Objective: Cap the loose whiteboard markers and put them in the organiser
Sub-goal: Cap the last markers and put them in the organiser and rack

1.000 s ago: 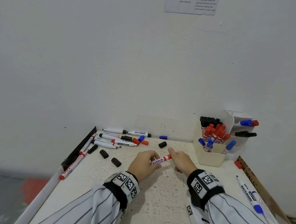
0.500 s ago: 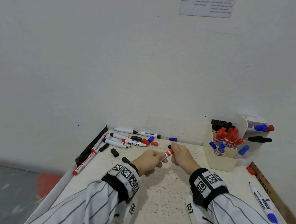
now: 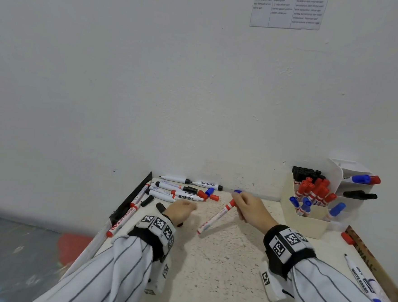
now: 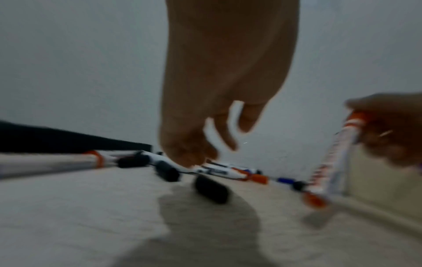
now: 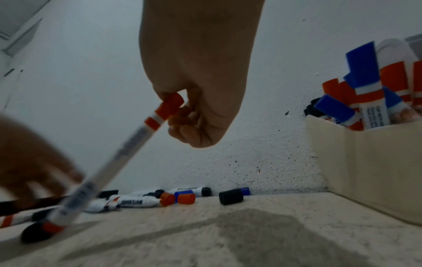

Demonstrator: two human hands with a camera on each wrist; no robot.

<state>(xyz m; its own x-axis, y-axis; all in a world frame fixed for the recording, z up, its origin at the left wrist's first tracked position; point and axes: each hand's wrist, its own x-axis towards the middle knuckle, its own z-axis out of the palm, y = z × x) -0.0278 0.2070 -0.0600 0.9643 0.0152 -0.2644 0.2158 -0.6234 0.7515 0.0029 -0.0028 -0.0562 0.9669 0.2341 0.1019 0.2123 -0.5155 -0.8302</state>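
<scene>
- Left hand [image 3: 180, 212] has let go of the marker [image 3: 214, 219] and hangs loose, holding nothing.
- Right hand [image 3: 251, 211] pinches its red cap end.
- Best carried right, lowered upright into the organiser [image 3: 306, 225] at the tabletop's far right corner.

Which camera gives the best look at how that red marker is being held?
The right wrist view: the right hand pinches the red marker by its cap end, seen close and fairly sharp. The head view shows the whole marker slanting down from that hand, but small. The left wrist view shows it blurred at the edge.
</scene>
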